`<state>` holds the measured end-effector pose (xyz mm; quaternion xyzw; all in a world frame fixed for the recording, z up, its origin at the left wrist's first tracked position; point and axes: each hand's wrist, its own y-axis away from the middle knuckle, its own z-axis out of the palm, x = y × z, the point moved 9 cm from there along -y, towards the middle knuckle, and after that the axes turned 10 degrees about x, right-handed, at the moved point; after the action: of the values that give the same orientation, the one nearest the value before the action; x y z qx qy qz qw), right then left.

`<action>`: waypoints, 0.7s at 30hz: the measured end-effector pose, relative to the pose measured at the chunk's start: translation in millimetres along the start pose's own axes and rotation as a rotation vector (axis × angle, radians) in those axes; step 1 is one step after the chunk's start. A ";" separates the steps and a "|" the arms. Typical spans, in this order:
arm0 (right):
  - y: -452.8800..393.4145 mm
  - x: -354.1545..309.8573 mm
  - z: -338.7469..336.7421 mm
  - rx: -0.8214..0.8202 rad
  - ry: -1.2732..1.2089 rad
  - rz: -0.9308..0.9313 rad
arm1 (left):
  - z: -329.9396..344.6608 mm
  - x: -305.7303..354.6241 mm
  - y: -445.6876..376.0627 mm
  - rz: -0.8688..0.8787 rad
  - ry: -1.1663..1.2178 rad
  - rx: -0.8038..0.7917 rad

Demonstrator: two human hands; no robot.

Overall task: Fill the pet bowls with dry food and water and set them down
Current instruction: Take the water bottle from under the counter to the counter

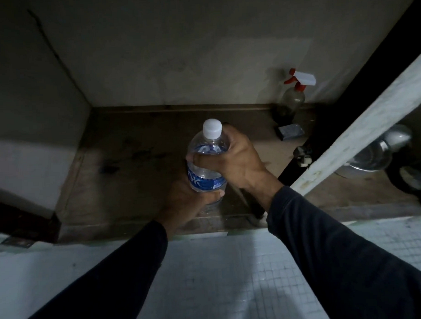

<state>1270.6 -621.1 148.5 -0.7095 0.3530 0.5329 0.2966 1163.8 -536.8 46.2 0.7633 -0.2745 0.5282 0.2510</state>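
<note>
A clear plastic water bottle [206,159] with a blue label and a white cap, still screwed on, stands upright in the middle of the view, inside an open low cabinet. My left hand [187,200] grips its lower part from below. My right hand [233,156] wraps around its shoulder just under the cap. Behind the white cabinet door at the right, a shiny metal bowl [369,158] rests on the cabinet floor with another rounded metal piece [397,136] behind it.
A spray bottle [292,99] with a red and white trigger stands at the back right of the brown cabinet floor [133,166], a small grey block [291,131] in front of it. The white door [361,135] slants across the right. Pale tiled floor [220,278] lies below.
</note>
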 end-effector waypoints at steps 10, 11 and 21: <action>69.7 -8.8 -7.4 -0.006 0.040 0.076 | -14.6 13.8 85.6 -0.089 -0.056 -0.076; 79.0 -13.9 -8.8 -0.009 0.042 0.089 | -15.4 19.2 95.7 -0.096 -0.013 -0.109; 166.5 -95.3 -37.0 -0.055 0.090 0.201 | -38.5 46.4 201.3 -0.212 0.048 -0.235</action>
<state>1137.4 -728.7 242.6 -0.7016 0.4206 0.5370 0.2060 1013.8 -663.7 120.9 0.7404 -0.2462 0.4813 0.3994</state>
